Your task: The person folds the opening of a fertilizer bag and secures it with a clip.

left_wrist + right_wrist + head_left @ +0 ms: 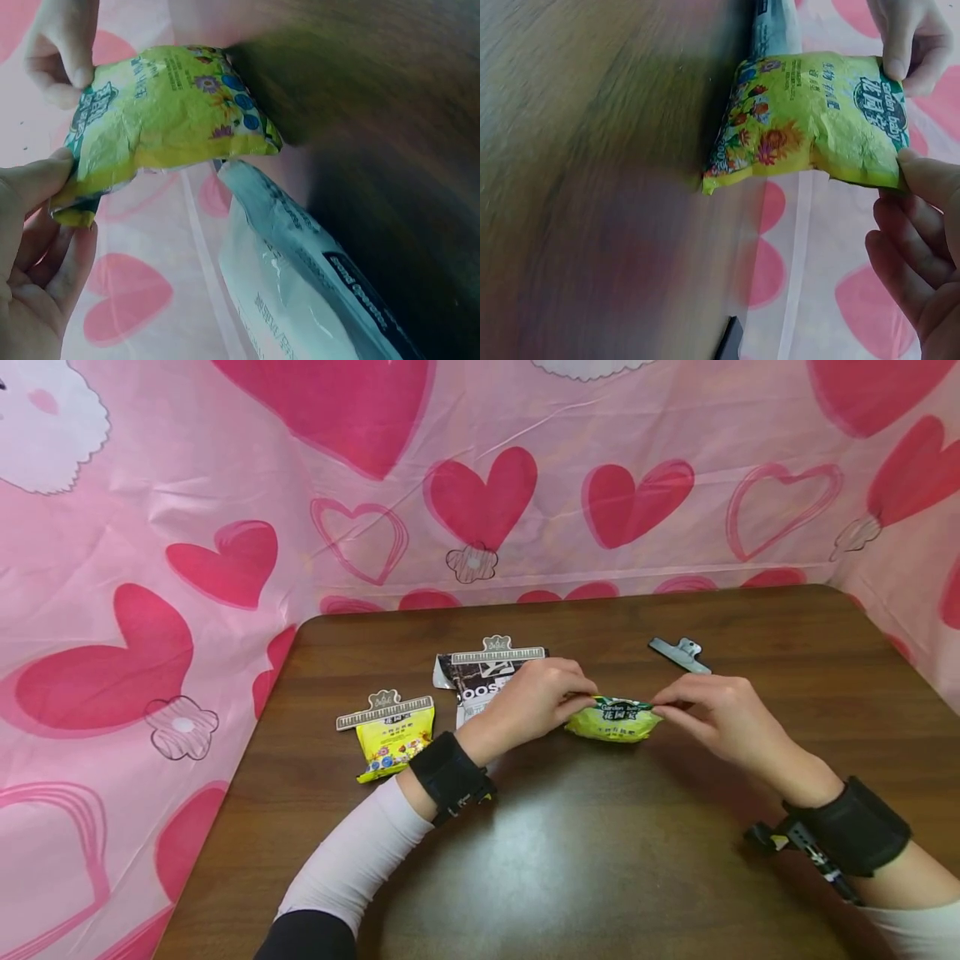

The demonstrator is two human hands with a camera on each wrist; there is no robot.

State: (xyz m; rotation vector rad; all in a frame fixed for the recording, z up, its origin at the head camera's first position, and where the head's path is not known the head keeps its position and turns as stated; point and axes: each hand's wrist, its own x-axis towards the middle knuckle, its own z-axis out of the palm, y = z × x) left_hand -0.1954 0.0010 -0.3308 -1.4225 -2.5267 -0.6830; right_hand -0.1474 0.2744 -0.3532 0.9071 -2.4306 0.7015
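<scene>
A yellow-green plastic packet point(613, 727) with flowers printed on its front is held up at its top edge by both hands. My left hand point(536, 697) pinches one top corner between thumb and fingers. The opposite top corner is pinched by my right hand point(708, 714). In the left wrist view the packet point(165, 105) hangs over the brown table, its lower edge at or close to the surface. The right wrist view shows the flowered front of the packet point(802, 124) and its green top band at the fingertips.
Left of the hands lies another yellow packet point(393, 747) with a metal clip point(384, 713) across its top. A black and white bag point(472, 693), also clipped, is partly hidden behind my left hand. A loose clip point(681, 654) lies at the table's back right. Heart-patterned cloth point(480, 502) hangs behind.
</scene>
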